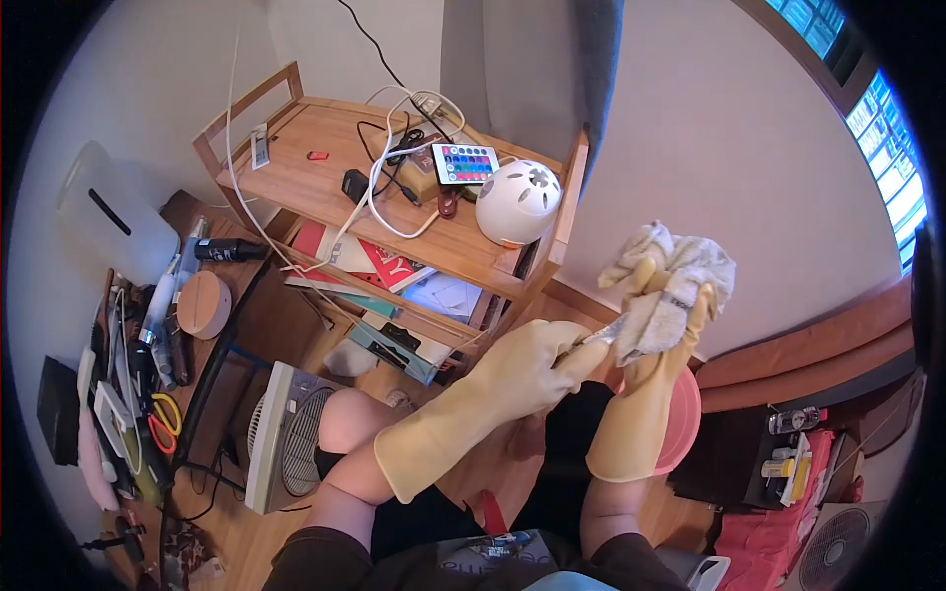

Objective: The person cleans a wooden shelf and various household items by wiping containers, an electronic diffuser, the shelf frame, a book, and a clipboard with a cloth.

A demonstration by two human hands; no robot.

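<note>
Both hands wear long cream rubber gloves. My left hand point(547, 366) is closed on a thin, shiny object point(607, 331), which I cannot clearly identify; its far end touches the cloth. My right hand point(695, 310) grips a crumpled whitish-grey cloth point(662, 320), raised at the right of centre, with the fingers partly hidden by its folds. Below the right glove, a pink basin point(682, 424) shows behind the forearm.
A wooden shelf cart point(315, 128) bears a white domed device point(517, 205), a remote point(466, 164) and cables. Tools and scissors point(165, 424) crowd the left side. A fan point(286, 433) stands by the knee. Bottles and a red cloth point(764, 537) lie at the right.
</note>
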